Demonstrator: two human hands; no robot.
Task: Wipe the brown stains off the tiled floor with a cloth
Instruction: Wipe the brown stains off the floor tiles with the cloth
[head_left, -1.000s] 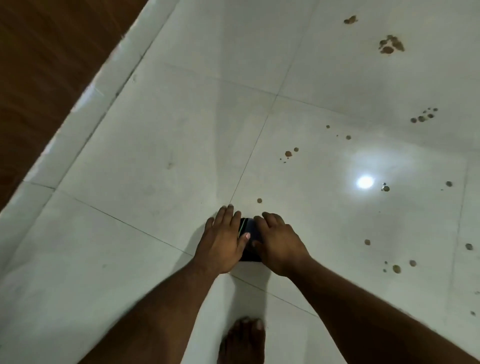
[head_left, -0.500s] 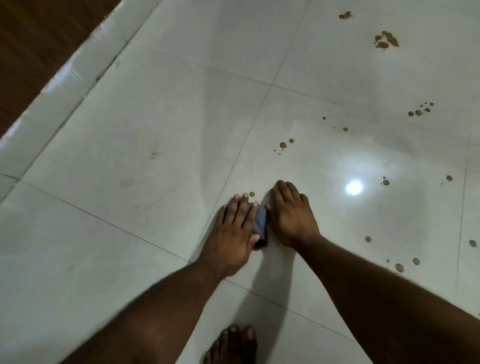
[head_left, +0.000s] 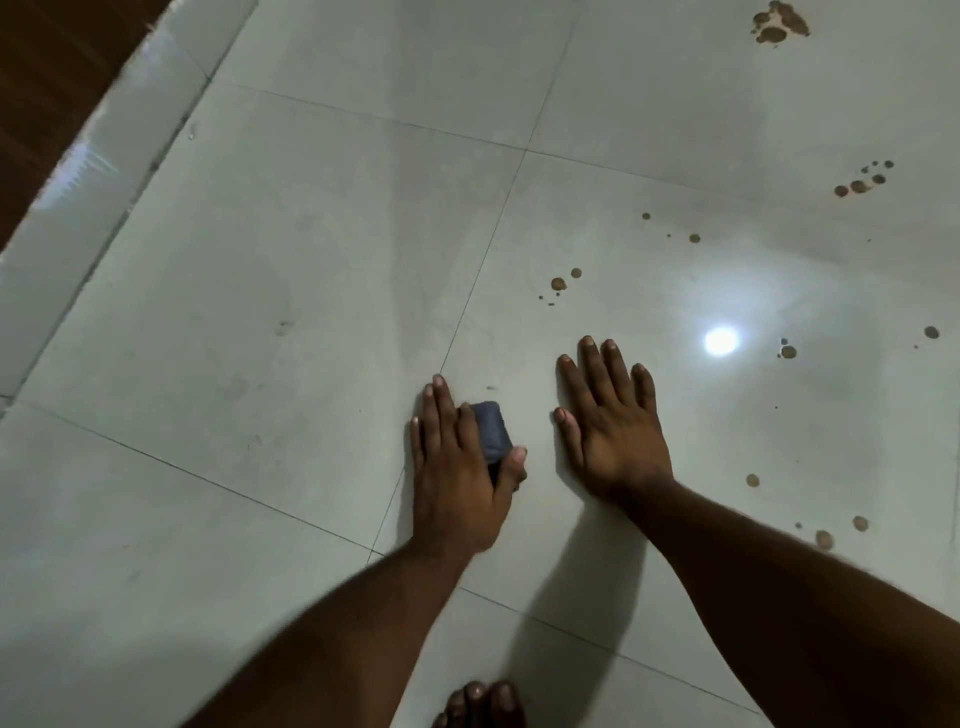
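Blue-grey cloth sits folded small under your left hand. Your fingers lie over its left side and your thumb curls round its near right corner, so you are holding it down on the tiled floor. Just past the cloth there is a tiny dark smudge on the tile.

Your right hand is just to the right of the cloth, not touching it. It lies flat on the floor with its fingers straight and spread a little, and it holds nothing.

Further past the cloth, and a bit to the right, you can see two small brown spots with tiny dots beside them. A bright round light spot shines on the tile to the right of the cloth, past your right hand. More brown stains sit far off to the right, and a big brown splotch is at the far right edge. Some round brown drops lie to the right of the cloth, near your right arm.

Your bare toes peek in close to you, behind the cloth. A dark brown wooden floor runs far off to the left of the cloth, past a shiny pale strip.
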